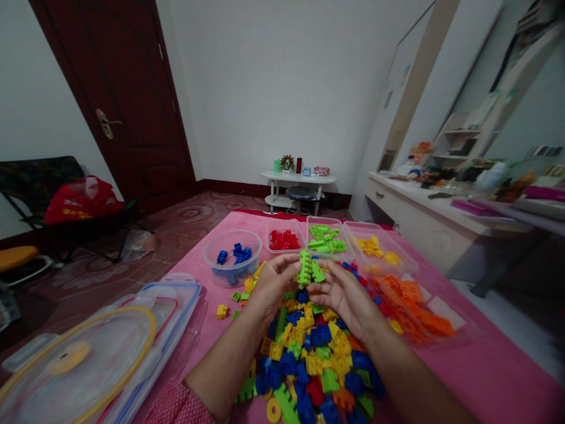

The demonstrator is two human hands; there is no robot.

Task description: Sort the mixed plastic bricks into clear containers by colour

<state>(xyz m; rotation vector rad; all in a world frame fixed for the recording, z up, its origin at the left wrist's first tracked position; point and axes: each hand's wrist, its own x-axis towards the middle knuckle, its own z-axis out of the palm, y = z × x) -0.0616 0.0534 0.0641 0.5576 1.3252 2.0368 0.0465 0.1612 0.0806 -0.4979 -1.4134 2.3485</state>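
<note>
My left hand (279, 281) is closed on a long light-green building block (304, 268), held upright above the pile. Close beside it, my right hand (342, 292) grips a smaller light-green building block (316, 271) with a slanted side between thumb and fingers. Under both hands spreads a heap of mixed toy blocks (314, 365) in blue, yellow, green, red and orange. Just beyond the hands stands a clear box of green blocks (326, 239), with a box of red blocks (285, 239) to its left.
A round tub (212, 268) with blue blocks stands left. On the right are a box of yellow blocks (372, 246) and a box of orange blocks (412, 306). Stacked clear lids (110, 347) lie at the left edge. Loose yellow and green blocks (222, 311) lie near the tub.
</note>
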